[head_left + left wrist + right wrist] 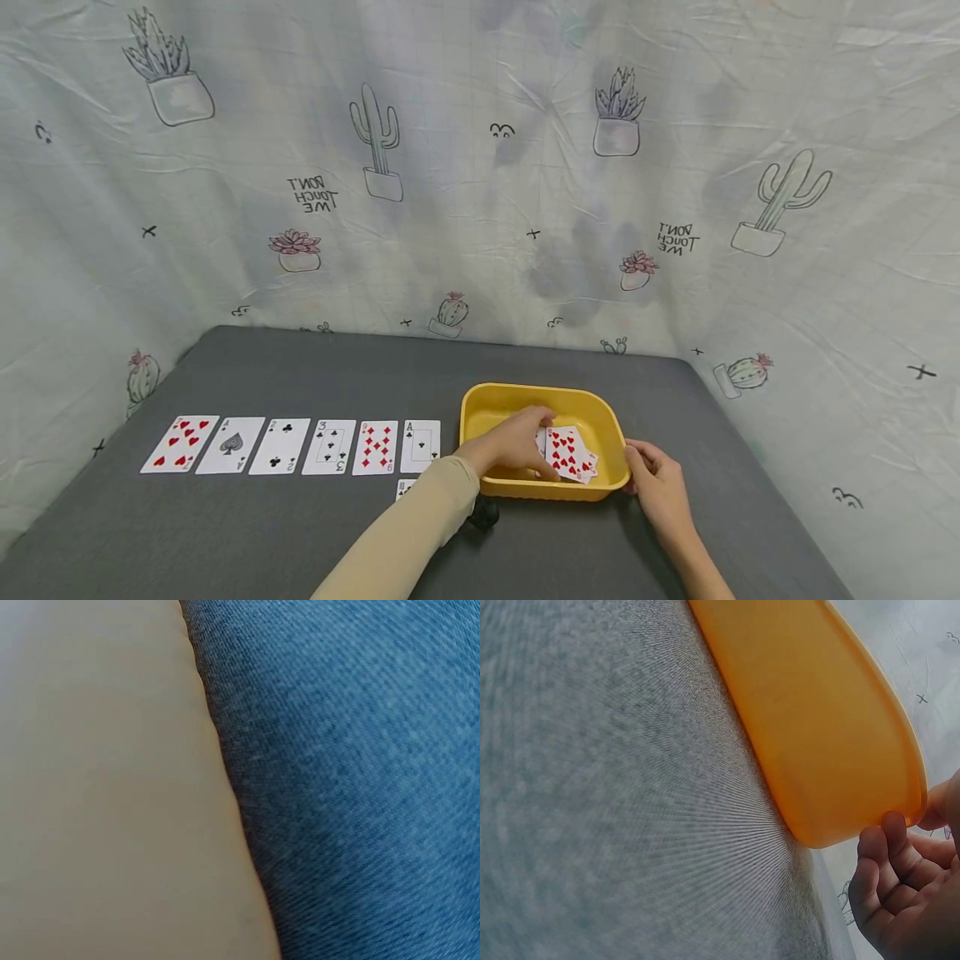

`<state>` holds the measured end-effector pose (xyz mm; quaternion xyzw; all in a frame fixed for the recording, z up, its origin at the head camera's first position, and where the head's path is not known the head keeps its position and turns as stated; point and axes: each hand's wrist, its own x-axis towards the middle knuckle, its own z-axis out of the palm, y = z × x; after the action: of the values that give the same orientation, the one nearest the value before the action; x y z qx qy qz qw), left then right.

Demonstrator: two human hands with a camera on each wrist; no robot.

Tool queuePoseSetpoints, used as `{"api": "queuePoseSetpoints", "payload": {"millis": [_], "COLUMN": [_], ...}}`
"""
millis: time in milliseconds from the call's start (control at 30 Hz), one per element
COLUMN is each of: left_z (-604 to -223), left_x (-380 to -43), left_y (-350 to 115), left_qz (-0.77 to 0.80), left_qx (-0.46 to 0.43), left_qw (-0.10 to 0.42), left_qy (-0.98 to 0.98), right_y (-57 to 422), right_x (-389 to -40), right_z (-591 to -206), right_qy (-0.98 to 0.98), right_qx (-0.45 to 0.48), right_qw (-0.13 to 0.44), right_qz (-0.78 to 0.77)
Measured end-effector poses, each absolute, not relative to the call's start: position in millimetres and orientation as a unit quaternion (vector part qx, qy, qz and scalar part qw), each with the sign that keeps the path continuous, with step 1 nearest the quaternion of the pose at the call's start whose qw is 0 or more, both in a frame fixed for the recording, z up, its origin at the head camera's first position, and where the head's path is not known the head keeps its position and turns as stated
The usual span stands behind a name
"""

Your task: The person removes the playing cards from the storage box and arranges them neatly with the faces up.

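Observation:
A yellow plastic basket (547,490) stands on the dark table with several playing cards inside, a heart card (570,452) on top. My left hand (513,442) reaches over the near rim into it, fingers bent downward and thumb apart beside the cards. Its fingertips are partly hidden, so I cannot tell whether they grip a card. My right hand (660,483) pinches the basket's right corner, thumb at the rim. In the right wrist view its curled fingers (892,859) touch the yellow outer wall (817,735). The left wrist view shows only the basket's pale blurred side and blue-grey cloth (360,765).
Left of the basket, face-up cards lie in a row, from a seven of hearts (180,445) to an ace of clubs (421,447). Below the row's right end, another card (404,487) is partly covered by my left sleeve (412,529). A patterned curtain (480,250) hangs behind the table.

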<state>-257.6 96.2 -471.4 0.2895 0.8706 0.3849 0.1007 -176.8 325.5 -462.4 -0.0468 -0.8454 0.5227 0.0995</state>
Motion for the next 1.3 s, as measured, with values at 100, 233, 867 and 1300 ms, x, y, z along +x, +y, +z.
{"api": "queuePoseSetpoints", "payload": {"millis": [100, 233, 867, 1300], "left_z": [-471, -467, -410, -465], "left_x": [-259, -259, -153, -122], "left_y": [96, 95, -67, -152], "left_qz": [0.386, 0.387, 0.422, 0.444], "left_qx": [0.283, 0.28, 0.23, 0.182], "left_qw": [0.102, 0.091, -0.063, -0.029], "left_qy": [0.872, 0.874, 0.875, 0.877], "right_y": [325, 326, 326, 324], "right_x": [-177, -179, -178, -177], "right_z": [-461, -462, -455, -457], "right_qy": [-0.846, -0.847, -0.846, -0.854], "right_qx": [-0.046, -0.045, -0.057, -0.067], "right_qw": [0.1, 0.103, 0.093, 0.08], "right_qz": [0.522, 0.519, 0.521, 0.51]}}
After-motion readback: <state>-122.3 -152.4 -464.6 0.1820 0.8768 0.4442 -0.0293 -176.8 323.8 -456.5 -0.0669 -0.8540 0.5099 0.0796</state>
